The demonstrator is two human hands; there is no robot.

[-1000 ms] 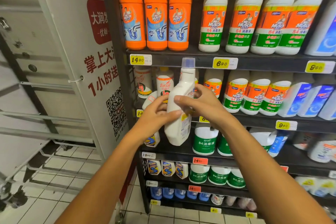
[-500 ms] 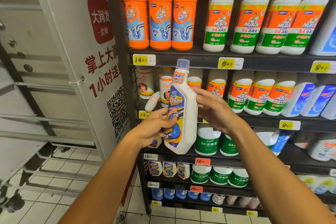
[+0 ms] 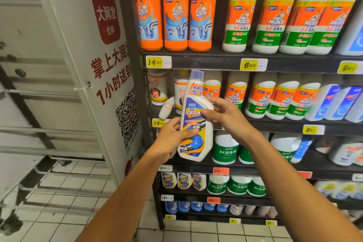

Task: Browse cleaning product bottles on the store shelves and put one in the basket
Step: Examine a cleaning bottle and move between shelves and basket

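Observation:
I hold a white drain-cleaner bottle (image 3: 196, 120) with a pale blue cap and a blue and yellow pipe label upright in front of the shelves, label facing me. My left hand (image 3: 172, 137) grips its lower left side, thumb across the label. My right hand (image 3: 225, 116) grips its upper right side below the neck. No basket is in view.
The dark shelf unit (image 3: 206, 63) holds three orange bottles (image 3: 175, 13) at top left and white bottles with orange and green labels (image 3: 273, 19) to their right. Lower shelves carry green-labelled jugs (image 3: 225, 149) and more bottles. A white signboard (image 3: 106, 65) stands at left over tiled floor.
The bottle has been turned from its plain white back to its label side facing me. Both hands shifted their grip slightly and the view has come a little closer.

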